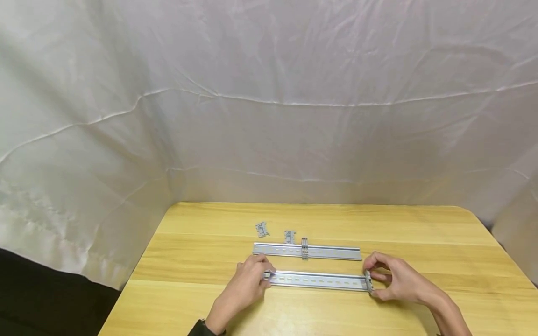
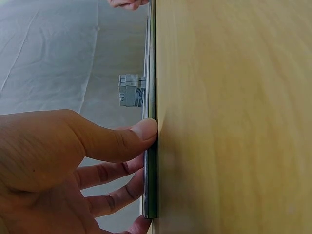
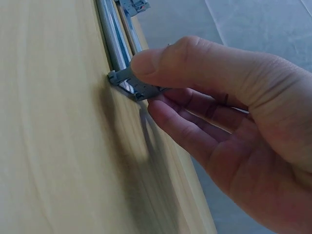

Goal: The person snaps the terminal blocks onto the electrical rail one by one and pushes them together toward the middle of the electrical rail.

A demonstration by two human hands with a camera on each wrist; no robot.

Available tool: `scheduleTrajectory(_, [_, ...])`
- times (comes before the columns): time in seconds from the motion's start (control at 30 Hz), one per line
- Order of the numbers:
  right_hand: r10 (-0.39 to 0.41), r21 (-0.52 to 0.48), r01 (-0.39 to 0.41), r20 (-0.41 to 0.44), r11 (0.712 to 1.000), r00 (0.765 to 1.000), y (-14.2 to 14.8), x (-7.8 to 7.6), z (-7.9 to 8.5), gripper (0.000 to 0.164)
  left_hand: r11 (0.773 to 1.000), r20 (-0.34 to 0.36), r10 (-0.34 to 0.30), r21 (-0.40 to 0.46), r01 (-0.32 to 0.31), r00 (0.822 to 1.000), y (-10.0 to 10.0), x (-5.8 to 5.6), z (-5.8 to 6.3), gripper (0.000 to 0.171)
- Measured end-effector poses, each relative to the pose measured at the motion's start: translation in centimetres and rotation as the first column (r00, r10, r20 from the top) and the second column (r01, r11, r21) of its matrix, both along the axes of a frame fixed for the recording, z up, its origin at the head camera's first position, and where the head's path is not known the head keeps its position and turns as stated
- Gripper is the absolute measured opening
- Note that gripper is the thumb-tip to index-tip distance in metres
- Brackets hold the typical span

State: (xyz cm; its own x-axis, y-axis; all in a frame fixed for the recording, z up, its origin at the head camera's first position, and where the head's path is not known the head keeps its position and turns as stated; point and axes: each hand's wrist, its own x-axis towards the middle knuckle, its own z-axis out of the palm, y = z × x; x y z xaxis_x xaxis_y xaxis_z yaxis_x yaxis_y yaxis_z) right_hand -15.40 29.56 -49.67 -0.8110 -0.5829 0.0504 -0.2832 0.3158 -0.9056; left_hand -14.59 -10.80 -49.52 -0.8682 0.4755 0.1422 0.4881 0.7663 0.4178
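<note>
Well in from the worktop's (image 1: pixel 168 261) far edge lay a slotted rail (image 1: pixel 317 280), its left end gripped between the left hand's (image 1: pixel 248 280) thumb and fingers. The right hand (image 1: pixel 399 277) pinched a grey block (image 3: pixel 144 88) at the other end. The rail looked stiff and slippery; the block, light, probably best taken by its ends.

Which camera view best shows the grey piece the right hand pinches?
Right wrist view: the grey piece appears largest, pinched by the right hand. The head view shows it small, at the nearer rail; the left wrist view lacks it.
</note>
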Motion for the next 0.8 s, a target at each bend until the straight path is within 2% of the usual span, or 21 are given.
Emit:
scheduleTrajectory(0.4, [0.001,-0.023,-0.001,-0.01,1.0,1.0,-0.2,0.0,-0.3,0.05,1.0,-0.002,-0.001,0.005,0.001,1.0,-0.1,0.1,0.0,0.026])
scheduleTrajectory(0.8, [0.003,-0.032,-0.003,-0.028,0.999,1.0,-2.5,-0.2,-0.5,0.049,1.0,-0.02,-0.01,-0.001,0.01,1.0,-0.1,0.1,0.0,0.026])
